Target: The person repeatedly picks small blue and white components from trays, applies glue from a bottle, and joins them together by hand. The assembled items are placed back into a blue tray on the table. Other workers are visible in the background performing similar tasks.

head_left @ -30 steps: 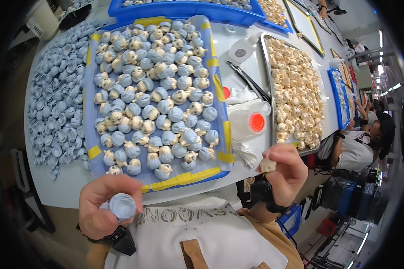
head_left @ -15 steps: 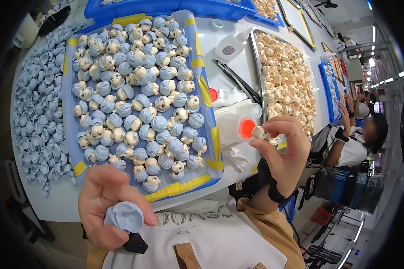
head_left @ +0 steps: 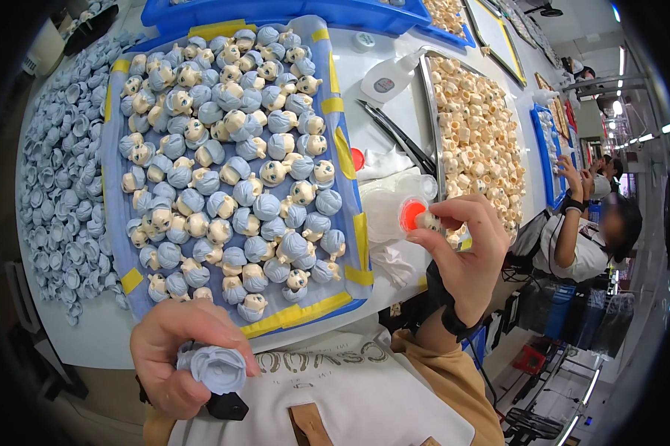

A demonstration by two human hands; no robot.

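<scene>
My left hand [head_left: 173, 327], low in the view, is closed round a pale blue doll hair piece [head_left: 220, 369] whose hollow, ridged side shows. To the right, my right hand [head_left: 470, 241] pinches a small cream doll head [head_left: 426, 221] between thumb and fingertips. This head overlaps the edge of a bright red-orange opening [head_left: 411, 215] on a whitish translucent container [head_left: 378, 208]; whether they touch I cannot tell. Between and beyond my hands, a cloth-lined blue tray [head_left: 356, 245] with yellow tape holds many doll heads wearing blue hair.
Loose blue hair pieces [head_left: 61, 186] are heaped on the left. A metal tray [head_left: 429, 100] of cream heads lies at right, beside black tweezers [head_left: 398, 134] and a white bottle [head_left: 385, 78]. Crumpled white cloth [head_left: 394, 264] lies near the table edge. Another person [head_left: 584, 238] sits farther right.
My left fingers have closed in round the hair piece, which has turned to show more of its hollow. My right hand has shifted slightly left, bringing the head over the red-orange opening's edge.
</scene>
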